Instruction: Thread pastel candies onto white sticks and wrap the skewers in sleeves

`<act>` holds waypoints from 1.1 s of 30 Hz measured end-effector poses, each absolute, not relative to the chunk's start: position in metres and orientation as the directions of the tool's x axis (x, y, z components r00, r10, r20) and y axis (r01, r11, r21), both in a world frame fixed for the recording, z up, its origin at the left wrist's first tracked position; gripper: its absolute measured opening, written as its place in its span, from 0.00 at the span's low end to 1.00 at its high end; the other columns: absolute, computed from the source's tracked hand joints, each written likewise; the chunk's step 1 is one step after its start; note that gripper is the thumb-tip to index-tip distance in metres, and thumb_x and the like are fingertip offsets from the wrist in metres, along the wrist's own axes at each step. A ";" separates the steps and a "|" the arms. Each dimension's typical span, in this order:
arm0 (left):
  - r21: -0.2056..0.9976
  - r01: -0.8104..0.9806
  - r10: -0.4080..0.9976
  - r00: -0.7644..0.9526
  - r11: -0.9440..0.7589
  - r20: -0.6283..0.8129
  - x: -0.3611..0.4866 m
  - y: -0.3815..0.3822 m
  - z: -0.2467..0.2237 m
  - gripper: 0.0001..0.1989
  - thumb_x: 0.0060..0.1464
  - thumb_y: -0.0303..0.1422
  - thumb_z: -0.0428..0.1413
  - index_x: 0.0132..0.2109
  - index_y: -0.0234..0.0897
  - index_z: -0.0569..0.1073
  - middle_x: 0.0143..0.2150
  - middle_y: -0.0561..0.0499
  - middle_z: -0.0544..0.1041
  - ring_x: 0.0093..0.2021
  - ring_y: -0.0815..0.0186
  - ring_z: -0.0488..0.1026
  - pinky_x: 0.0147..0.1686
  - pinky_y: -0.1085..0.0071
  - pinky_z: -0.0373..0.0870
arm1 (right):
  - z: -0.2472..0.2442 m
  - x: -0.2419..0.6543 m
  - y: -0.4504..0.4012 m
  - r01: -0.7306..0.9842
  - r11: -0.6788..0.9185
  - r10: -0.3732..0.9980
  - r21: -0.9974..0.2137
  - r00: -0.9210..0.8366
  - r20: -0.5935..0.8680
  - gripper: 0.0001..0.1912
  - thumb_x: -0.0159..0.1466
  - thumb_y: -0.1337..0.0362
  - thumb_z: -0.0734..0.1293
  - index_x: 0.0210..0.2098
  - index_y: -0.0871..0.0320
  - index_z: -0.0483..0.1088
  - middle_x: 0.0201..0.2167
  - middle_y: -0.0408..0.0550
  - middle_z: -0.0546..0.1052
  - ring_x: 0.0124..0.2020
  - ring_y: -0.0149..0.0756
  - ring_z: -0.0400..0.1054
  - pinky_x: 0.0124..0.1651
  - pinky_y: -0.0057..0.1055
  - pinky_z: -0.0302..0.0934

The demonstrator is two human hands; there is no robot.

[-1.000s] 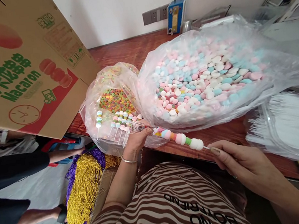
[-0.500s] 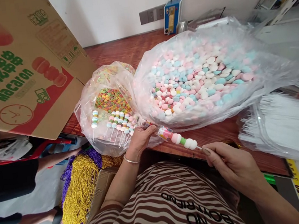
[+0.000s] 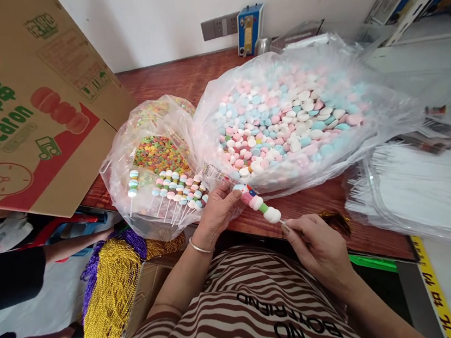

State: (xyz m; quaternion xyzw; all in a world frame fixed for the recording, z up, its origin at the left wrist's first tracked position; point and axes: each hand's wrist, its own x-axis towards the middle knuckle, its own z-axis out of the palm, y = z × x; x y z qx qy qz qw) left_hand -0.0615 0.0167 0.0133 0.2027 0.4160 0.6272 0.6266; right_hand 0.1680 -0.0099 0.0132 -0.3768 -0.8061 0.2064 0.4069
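Reddish-brown tabletop (image 3: 252, 221) crosses mid-frame; left fingers (image 3: 234, 194) pinch the printed wrapper (image 3: 216, 176), now further over the candy skewer (image 3: 264, 208), whose stick right fingertips (image 3: 286, 227) grip.

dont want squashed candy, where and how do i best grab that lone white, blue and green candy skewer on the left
Best pinch the skewer by its thin white stick, coming from your side: that bare end points toward you, clear of the round candies.
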 end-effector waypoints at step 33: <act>0.509 -0.858 0.895 -0.277 -0.066 -0.350 -0.017 0.039 0.057 0.07 0.56 0.32 0.67 0.39 0.36 0.77 0.27 0.61 0.66 0.25 0.80 0.66 0.36 0.79 0.72 | -0.016 0.151 -0.018 0.505 0.640 0.759 -0.579 -0.302 0.576 0.04 0.69 0.68 0.67 0.42 0.54 0.74 0.26 0.43 0.80 0.27 0.34 0.72 0.45 0.38 0.65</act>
